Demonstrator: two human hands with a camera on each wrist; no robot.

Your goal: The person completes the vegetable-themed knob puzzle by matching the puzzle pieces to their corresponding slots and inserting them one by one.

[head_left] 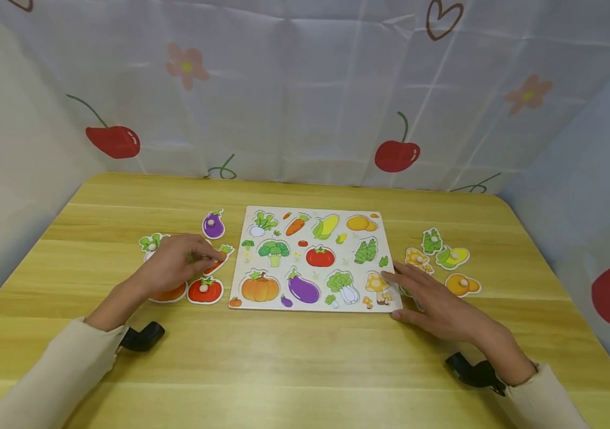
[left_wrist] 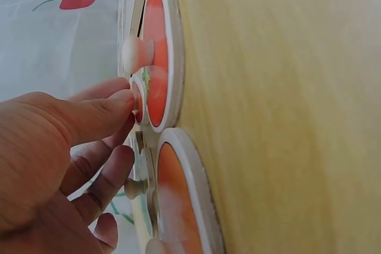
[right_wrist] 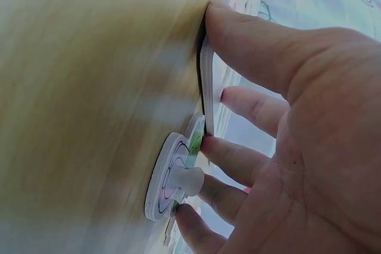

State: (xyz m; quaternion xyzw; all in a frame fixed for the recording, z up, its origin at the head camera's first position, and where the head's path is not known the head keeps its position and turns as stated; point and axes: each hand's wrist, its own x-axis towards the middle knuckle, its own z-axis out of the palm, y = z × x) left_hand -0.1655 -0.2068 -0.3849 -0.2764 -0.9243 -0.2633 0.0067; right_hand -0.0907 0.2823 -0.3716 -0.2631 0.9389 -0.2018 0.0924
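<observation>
My left hand (head_left: 179, 262) pinches the carrot piece (head_left: 224, 256) between thumb and fingertips, left of the wooden vegetable puzzle board (head_left: 321, 307). Just below the carrot lies a tomato piece (head_left: 204, 293) with a round knob. Part of a pumpkin piece (left_wrist: 184, 200) shows under the palm in the left wrist view. At the board's lower right corner rests my right hand (head_left: 439, 304), fingers spread, thumb along the front edge and a fingertip over the top. Beneath its other fingers is a green-and-white knobbed piece (right_wrist: 169, 176), mostly hidden in the head view.
An eggplant piece (head_left: 212, 225) and a leafy radish piece (head_left: 151, 243) lie on the left. Right of the board are mushroom (head_left: 417, 259), corn (head_left: 452, 257), green (head_left: 432, 241) and orange round (head_left: 461, 285) pieces. Behind the wooden table (head_left: 305, 369) hangs a cherry-print curtain (head_left: 283, 89).
</observation>
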